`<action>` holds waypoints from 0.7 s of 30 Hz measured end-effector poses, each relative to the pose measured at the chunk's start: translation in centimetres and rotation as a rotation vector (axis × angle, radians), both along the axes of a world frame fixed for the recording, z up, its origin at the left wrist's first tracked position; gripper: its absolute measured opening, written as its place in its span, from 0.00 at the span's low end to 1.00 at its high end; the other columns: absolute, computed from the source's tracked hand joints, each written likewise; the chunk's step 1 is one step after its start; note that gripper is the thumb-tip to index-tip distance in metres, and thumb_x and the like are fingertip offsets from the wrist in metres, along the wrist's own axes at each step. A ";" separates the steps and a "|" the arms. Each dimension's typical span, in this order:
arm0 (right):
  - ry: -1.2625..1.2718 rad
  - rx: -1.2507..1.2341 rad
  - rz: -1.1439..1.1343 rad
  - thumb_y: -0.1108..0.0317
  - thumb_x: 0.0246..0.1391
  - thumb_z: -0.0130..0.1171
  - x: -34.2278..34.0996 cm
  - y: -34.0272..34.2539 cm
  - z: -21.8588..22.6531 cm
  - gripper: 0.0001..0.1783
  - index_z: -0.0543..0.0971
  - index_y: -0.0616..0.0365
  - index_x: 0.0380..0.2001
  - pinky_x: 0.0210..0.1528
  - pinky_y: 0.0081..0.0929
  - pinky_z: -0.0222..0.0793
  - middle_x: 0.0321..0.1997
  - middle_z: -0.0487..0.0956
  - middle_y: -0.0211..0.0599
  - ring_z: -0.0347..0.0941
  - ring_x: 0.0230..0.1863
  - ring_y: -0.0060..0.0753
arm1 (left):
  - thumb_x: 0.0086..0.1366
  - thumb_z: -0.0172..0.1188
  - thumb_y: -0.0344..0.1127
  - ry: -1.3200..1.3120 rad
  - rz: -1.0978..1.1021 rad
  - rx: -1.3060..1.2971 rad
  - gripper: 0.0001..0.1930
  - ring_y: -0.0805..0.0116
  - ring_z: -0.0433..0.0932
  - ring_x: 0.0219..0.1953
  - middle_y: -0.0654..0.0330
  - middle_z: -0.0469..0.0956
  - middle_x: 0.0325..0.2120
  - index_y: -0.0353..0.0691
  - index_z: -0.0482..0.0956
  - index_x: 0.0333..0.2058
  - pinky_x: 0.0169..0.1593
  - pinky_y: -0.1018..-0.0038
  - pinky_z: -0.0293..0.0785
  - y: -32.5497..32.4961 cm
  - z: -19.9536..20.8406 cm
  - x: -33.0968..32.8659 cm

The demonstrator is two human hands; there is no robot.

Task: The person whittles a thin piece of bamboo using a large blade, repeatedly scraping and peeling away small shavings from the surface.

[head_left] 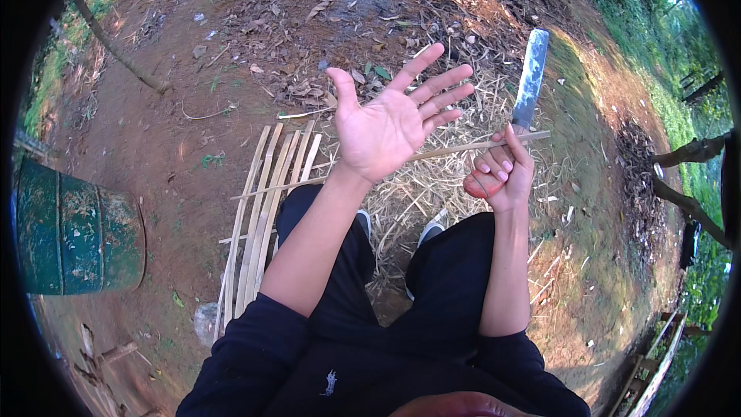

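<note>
My left hand (382, 127) is raised over the ground in front of me, palm facing up and fingers spread, holding nothing. In my right hand (505, 170) is a machete (531, 81) with a broad, stained blade pointing away from me; its red handle end shows below my curled fingers. A long thin bamboo strip (448, 150) crosses at the top of my right hand, seemingly gripped along with the machete. That strip runs leftward behind my left forearm. Left of my knees, several pale split bamboo strips (258, 216) lie side by side on the ground.
Pale shavings (401, 205) cover the ground between and beyond my feet. A green, rusty drum (81, 232) lies at the left. Dry leaves (309, 42) are scattered farther off. Branches (691, 197) stick in from the right, and a thin trunk (112, 42) leans at the far left.
</note>
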State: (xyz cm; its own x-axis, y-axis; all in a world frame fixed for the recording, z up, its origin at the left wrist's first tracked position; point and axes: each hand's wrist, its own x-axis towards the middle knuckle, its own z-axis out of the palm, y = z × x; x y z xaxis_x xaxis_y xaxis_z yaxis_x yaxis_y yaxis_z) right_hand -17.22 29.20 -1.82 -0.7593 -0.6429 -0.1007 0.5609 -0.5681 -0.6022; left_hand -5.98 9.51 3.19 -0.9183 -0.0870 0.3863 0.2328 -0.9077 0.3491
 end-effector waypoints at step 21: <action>-0.013 0.025 0.052 0.61 0.69 0.50 -0.3 0.3 -0.1 0.14 0.74 0.58 0.32 0.23 0.22 0.59 0.10 0.56 0.16 0.50 0.09 0.13 | 0.45 0.57 0.37 0.115 0.033 0.011 0.54 0.42 0.49 0.73 0.37 0.46 0.71 0.41 0.43 0.73 0.74 0.50 0.48 -0.5 -0.7 -0.5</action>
State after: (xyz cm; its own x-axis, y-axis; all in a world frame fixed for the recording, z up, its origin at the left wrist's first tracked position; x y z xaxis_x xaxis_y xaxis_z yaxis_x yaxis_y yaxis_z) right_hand -17.50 29.46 -1.90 -0.7232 -0.6788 -0.1270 0.5973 -0.5226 -0.6083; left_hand -6.43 9.01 2.53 -0.8646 -0.1218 0.4875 0.3009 -0.9026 0.3080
